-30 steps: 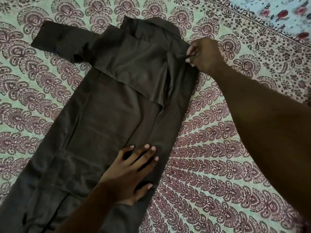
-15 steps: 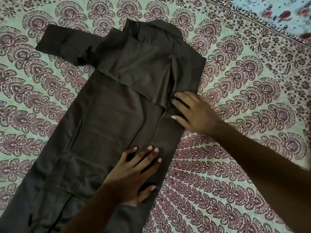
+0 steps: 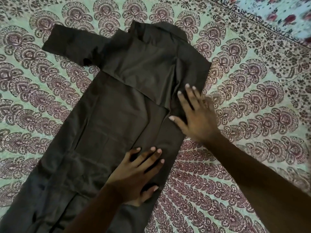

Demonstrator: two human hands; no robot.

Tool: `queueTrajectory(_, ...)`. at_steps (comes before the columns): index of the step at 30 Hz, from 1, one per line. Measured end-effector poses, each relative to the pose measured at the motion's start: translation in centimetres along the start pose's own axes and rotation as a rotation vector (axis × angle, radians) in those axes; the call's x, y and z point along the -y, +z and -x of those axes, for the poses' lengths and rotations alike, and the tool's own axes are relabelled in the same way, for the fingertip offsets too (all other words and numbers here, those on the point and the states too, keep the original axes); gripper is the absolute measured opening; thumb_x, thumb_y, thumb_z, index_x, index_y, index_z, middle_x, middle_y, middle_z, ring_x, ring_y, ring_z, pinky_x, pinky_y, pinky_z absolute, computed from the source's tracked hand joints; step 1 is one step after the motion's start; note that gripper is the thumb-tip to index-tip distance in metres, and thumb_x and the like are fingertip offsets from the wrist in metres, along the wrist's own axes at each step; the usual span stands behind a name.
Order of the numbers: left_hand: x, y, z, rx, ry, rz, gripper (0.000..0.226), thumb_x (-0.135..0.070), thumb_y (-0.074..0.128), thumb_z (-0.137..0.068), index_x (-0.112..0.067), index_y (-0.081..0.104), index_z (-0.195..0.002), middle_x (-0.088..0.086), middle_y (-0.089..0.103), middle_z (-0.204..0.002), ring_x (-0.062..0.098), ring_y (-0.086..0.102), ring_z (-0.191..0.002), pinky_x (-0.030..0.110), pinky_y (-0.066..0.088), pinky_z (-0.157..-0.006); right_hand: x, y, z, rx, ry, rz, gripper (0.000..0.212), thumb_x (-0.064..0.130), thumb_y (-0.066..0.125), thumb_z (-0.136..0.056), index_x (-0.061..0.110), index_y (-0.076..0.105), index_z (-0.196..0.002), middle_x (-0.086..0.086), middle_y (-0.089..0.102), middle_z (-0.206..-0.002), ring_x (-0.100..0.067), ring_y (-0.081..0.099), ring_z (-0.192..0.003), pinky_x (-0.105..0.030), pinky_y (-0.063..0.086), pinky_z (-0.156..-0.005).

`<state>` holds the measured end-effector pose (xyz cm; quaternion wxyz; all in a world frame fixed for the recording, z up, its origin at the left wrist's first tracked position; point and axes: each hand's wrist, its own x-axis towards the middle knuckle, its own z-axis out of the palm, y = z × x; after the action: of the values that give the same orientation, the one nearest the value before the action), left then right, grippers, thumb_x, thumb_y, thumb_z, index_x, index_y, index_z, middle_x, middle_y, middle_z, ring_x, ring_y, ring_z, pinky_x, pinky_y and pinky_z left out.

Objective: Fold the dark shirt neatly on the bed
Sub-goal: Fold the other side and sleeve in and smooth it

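The left hand's fingers (image 3: 148, 156) lie straight and spread, flat on the cloth and gripping nothing. The left hand (image 3: 134, 172) presses the lower body of the dark shirt (image 3: 109, 125) at about six o'clock in the view, likely to pin the folded edge so it cannot creep. The right hand's fingers (image 3: 187, 98) are likewise stretched out and released, palm down. The right hand (image 3: 196, 118), toward three o'clock, rests partly on the folded side and partly over the bed (image 3: 260, 106), seemingly to smooth that crease. The shirt lies flat along the bed, from its collar (image 3: 158, 29) at twelve o'clock to its hem past seven o'clock. Its three o'clock side is folded inward, while one sleeve (image 3: 70, 46) at ten o'clock lies spread, not yet folded
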<state>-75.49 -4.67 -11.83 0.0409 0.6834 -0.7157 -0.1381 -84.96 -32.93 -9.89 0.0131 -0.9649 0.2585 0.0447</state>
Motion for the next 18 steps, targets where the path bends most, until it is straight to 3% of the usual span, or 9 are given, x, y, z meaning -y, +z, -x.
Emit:
queueTrajectory(3,0.0,0.2,-0.1,-0.039,0.003,-0.004,0.076,-0.06,0.056,-0.087,-0.019,0.051,-0.151,0.01,0.037,-0.164,0.028,0.037,-0.151,0.053,0.033,-0.113,-1.2,0.9,-1.1,0.057,-0.023,-0.009,0.084,0.078,0.024,-0.097,0.026,0.022,-0.163,-0.009,0.011,-0.173,-0.03,0.017,-0.158,-0.06,0.022,-0.122)
queueTrajectory(9,-0.1,-0.2,0.0,-0.054,0.006,-0.01,0.074,-0.06,0.057,-0.088,-0.018,0.053,-0.149,0.01,0.04,-0.163,0.029,0.041,-0.149,0.054,0.038,-0.11,-3.1,-1.2,-6.3,0.045,0.204,-0.072,0.071,0.063,0.031,-0.103,0.026,0.024,-0.163,-0.017,0.009,-0.172,-0.042,0.007,-0.158,-0.062,0.016,-0.124)
queueTrajectory(12,-0.4,-0.5,0.2,-0.03,0.002,-0.028,0.073,-0.06,0.054,-0.09,-0.017,0.052,-0.149,0.01,0.039,-0.164,0.029,0.039,-0.15,0.054,0.037,-0.111,0.1,-1.6,-2.1,-0.022,0.22,-0.129,0.067,0.054,0.032,-0.105,0.02,0.024,-0.163,-0.016,0.01,-0.172,-0.04,0.008,-0.158,-0.059,0.015,-0.125)
queueTrajectory(18,-0.8,-1.0,0.4,0.022,-0.01,-0.079,0.075,-0.062,0.045,-0.093,-0.016,0.045,-0.153,0.009,0.034,-0.165,0.029,0.031,-0.153,0.054,0.027,-0.115,6.3,1.6,9.6,0.063,0.112,-0.142,0.062,0.049,0.03,-0.107,0.018,0.032,-0.161,-0.017,0.018,-0.17,-0.042,0.017,-0.156,-0.057,0.016,-0.126)
